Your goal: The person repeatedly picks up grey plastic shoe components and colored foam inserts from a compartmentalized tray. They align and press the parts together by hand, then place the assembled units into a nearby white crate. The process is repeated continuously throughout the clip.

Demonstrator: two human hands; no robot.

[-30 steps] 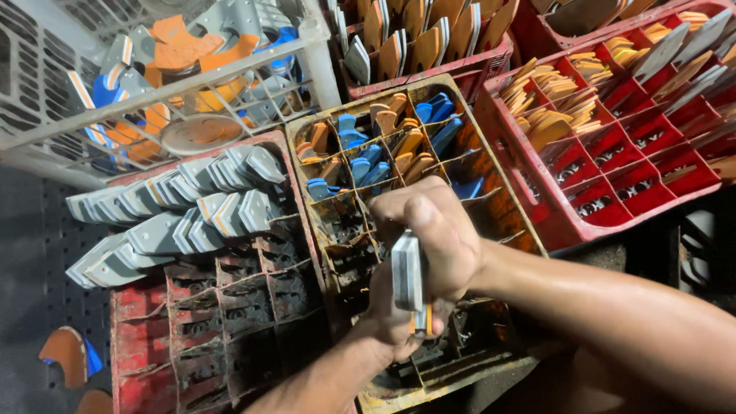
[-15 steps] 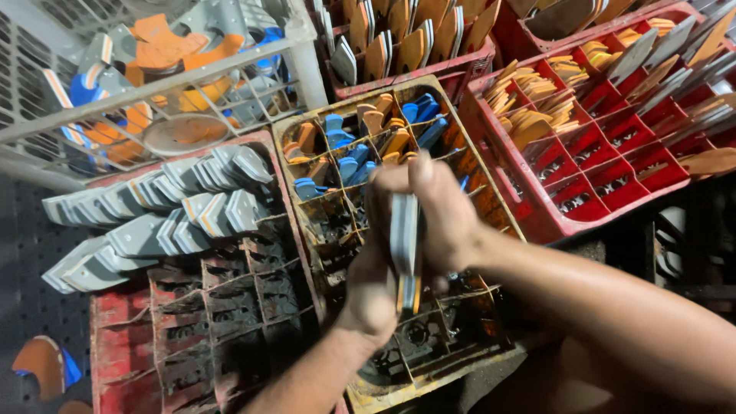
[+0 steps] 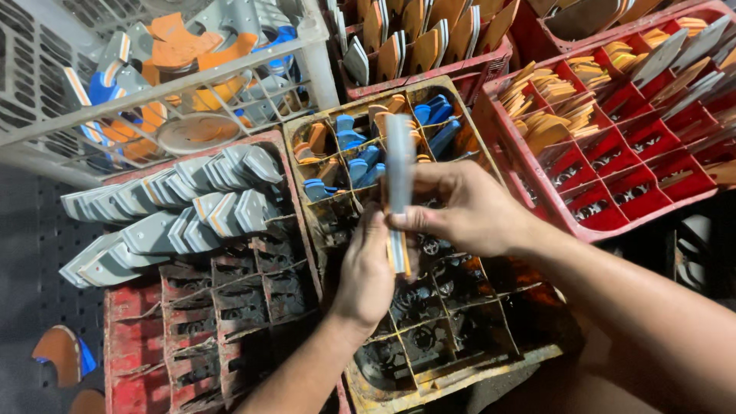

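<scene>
Both hands are closed on a stack of flat grey plates [image 3: 399, 184], held edge-up above the yellow compartmented crate [image 3: 460, 376]. The upper part is gripped by the right hand [image 3: 468, 207]; the lower end is pinched by the left hand [image 3: 368, 272].

A thin stack of flat grey plates [image 3: 399, 180] stands on edge, seen edge-on as a narrow upright strip, with an orange layer showing along its lower end. The right hand [image 3: 468, 207] pinches it near the middle, thumb across the near face; the left hand [image 3: 366, 272] cups its lower end from below. The stack sits above a yellow crate [image 3: 460, 368] of dark cells, just in front of the cells that hold blue and orange pieces [image 3: 360, 153].
</scene>
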